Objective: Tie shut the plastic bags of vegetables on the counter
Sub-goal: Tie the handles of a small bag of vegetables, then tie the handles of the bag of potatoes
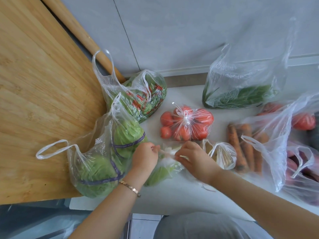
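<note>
A small clear bag of green vegetables lies on the white counter near its front edge. My left hand and my right hand each pinch one twisted handle of this bag, stretched taut between them. Behind it sits a knotted bag of tomatoes. At the left, a bag of lettuce heads has loose handles. A bag of red-banded greens behind it also stands untied.
A wooden board covers the left side, with a rolling pin along its edge. A bag of leafy greens stands at the back right. Carrots, a small pale bag and bags of red produce crowd the right.
</note>
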`<state>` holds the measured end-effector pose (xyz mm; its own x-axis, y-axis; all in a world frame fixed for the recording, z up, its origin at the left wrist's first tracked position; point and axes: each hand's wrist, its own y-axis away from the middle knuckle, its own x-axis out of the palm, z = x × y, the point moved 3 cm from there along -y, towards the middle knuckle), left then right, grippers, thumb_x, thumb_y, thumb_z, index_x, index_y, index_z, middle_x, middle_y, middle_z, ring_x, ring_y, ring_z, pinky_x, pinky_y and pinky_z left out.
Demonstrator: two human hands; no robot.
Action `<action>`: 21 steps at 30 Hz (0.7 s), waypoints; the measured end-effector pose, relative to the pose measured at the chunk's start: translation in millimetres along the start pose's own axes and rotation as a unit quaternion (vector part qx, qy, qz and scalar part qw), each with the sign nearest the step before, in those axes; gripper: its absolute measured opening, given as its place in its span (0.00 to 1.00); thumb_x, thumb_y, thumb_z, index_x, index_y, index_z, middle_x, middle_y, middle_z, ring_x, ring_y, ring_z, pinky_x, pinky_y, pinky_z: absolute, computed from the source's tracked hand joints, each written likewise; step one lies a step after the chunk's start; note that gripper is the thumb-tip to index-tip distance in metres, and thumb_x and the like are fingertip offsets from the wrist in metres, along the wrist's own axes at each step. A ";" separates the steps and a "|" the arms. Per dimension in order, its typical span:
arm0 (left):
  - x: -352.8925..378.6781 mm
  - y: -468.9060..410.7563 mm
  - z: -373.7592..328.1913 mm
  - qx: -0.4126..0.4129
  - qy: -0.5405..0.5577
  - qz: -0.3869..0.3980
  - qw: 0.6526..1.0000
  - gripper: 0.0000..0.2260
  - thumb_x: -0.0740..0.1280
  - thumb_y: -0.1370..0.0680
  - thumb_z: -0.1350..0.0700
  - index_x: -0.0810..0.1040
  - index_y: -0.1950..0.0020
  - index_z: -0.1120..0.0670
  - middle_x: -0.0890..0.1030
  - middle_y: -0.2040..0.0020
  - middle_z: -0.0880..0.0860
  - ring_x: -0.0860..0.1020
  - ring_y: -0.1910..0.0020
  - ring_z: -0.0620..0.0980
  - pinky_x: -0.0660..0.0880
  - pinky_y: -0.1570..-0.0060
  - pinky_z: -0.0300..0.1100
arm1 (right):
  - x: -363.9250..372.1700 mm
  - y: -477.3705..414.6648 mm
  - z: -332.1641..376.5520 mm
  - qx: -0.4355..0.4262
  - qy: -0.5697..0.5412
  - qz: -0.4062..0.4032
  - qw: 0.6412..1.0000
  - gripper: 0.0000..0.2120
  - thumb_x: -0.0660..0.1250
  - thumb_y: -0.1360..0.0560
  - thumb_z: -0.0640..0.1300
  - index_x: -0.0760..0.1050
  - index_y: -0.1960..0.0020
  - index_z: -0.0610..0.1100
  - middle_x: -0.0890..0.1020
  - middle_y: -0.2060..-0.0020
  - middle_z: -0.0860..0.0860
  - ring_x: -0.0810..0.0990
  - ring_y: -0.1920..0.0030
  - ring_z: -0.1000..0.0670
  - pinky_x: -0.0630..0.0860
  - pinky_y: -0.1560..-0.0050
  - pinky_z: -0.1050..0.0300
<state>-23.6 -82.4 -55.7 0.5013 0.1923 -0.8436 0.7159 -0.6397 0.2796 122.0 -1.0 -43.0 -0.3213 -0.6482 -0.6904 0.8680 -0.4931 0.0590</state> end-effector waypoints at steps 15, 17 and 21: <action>63.3 59.0 -98.1 0.348 -0.265 0.263 0.860 0.17 0.61 0.25 0.56 0.70 0.36 0.52 0.71 0.39 0.54 0.74 0.42 0.58 0.71 0.49 0.47 | -34.0 47.9 -88.6 0.085 0.339 0.141 0.926 0.38 0.72 0.41 0.43 0.64 0.38 0.67 0.72 0.53 0.49 0.69 0.36 0.30 0.60 0.38 0.25; 62.1 58.4 -89.2 0.357 -0.251 0.304 0.847 0.20 0.64 0.27 0.56 0.68 0.35 0.50 0.69 0.38 0.53 0.72 0.41 0.56 0.69 0.49 0.44 | -42.6 41.4 -75.3 0.111 0.356 0.139 0.917 0.29 0.72 0.39 0.42 0.71 0.39 0.57 0.75 0.53 0.47 0.73 0.41 0.33 0.65 0.36 0.35; 61.5 61.6 -78.8 0.364 -0.223 0.324 0.844 0.24 0.69 0.28 0.51 0.67 0.34 0.49 0.68 0.35 0.51 0.70 0.39 0.52 0.68 0.45 0.42 | -51.9 38.0 -74.4 0.158 0.327 0.017 0.932 0.18 0.50 0.22 0.53 0.68 0.35 0.53 0.68 0.35 0.44 0.55 0.29 0.37 0.45 0.27 0.48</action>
<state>89.6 -51.3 -54.2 0.3244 -0.5685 -0.7560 -0.2085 -0.8225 0.5291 199.9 57.1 -58.6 0.0943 -0.2251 -0.9698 0.6862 -0.6910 0.2271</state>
